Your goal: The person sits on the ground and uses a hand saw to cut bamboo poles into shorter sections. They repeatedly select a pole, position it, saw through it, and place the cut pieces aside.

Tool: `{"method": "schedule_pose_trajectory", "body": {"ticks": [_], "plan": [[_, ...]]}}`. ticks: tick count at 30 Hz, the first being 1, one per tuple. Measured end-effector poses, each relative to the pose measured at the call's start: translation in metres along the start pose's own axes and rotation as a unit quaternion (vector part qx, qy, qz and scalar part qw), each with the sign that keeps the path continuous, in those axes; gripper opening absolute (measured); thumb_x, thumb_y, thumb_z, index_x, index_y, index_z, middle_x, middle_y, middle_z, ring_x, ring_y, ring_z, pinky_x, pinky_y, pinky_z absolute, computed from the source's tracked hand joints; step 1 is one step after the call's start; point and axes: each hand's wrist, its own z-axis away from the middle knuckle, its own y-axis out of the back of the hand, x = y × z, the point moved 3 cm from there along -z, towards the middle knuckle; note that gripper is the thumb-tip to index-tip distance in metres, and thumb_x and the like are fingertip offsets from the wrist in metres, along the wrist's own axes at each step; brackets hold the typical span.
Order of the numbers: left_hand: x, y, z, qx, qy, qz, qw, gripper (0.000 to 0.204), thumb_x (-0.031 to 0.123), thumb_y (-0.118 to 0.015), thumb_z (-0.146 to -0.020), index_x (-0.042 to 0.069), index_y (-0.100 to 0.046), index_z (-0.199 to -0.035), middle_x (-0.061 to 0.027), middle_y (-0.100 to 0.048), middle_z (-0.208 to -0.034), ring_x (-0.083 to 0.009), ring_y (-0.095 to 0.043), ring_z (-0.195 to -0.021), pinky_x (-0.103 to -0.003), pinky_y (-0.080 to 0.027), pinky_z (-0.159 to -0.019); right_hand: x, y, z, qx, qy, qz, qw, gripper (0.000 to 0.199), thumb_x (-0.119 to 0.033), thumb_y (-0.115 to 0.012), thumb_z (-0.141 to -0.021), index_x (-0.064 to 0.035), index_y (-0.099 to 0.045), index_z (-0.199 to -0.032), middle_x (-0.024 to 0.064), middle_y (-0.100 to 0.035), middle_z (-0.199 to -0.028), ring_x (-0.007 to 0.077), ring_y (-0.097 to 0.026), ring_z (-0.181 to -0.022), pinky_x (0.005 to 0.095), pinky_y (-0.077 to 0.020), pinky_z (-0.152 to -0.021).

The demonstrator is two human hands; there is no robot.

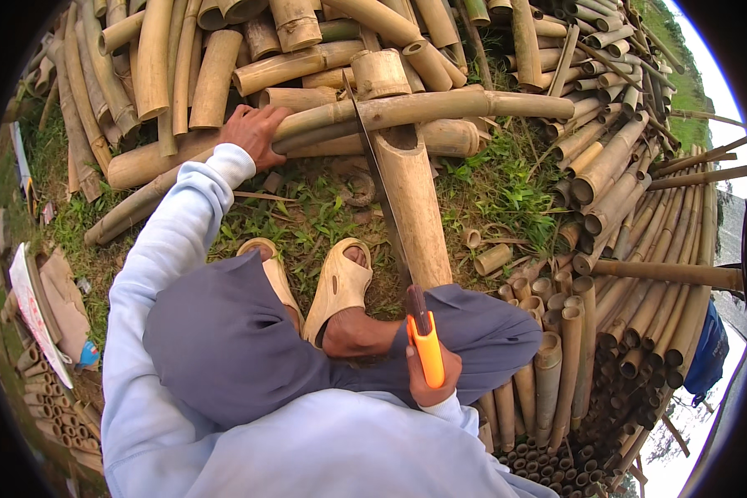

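My right hand (437,375) is closed round the orange handle of a hand saw (379,178), low at the middle right. The long dark blade runs up and away, and its far part lies against a bamboo pole (456,104). My left hand (256,133) grips this pole to the left of the blade, fingers wrapped over it. The pole rests crosswise over a thick upright bamboo post (415,207) with a notched top. From my left hand it slants down leftward to the grass. Whether the blade has cut into the pole I cannot tell.
Cut bamboo pieces (299,66) are heaped at the far side. Stacked bamboo lengths (610,178) line the right, with upright bamboo tubes (548,373) beside my knee. Grass lies around my sandals (340,282). A flattened cardboard piece (62,299) lies at the left, a blue bag (707,353) at far right.
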Motion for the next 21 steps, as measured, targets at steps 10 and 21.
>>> {"method": "schedule_pose_trajectory", "body": {"ticks": [10, 21], "plan": [[0.000, 0.007, -0.008, -0.028, 0.011, -0.034, 0.999, 0.077, 0.040, -0.089, -0.069, 0.015, -0.057, -0.135, -0.0112, -0.067, -0.122, -0.0284, -0.064, -0.118, -0.043, -0.040, -0.109, 0.013, -0.032, -0.057, 0.019, -0.001, -0.024, 1.000, 0.017, -0.005, -0.071, -0.092, 0.0019, -0.070, -0.108, 0.0146, -0.068, -0.077, 0.0296, -0.071, -0.068, 0.0366, -0.0546, -0.064], [0.006, 0.010, -0.014, -0.035, -0.003, -0.028, 0.999, 0.076, 0.040, -0.089, -0.069, 0.015, -0.057, -0.133, -0.0114, -0.066, -0.122, -0.0282, -0.063, -0.118, -0.044, -0.039, -0.112, 0.016, -0.064, -0.132, 0.030, -0.014, -0.113, 0.993, 0.011, -0.007, -0.072, -0.095, 0.0026, -0.068, -0.098, 0.0056, -0.063, -0.072, 0.0118, -0.056, -0.062, 0.0305, -0.0446, -0.057]]}}
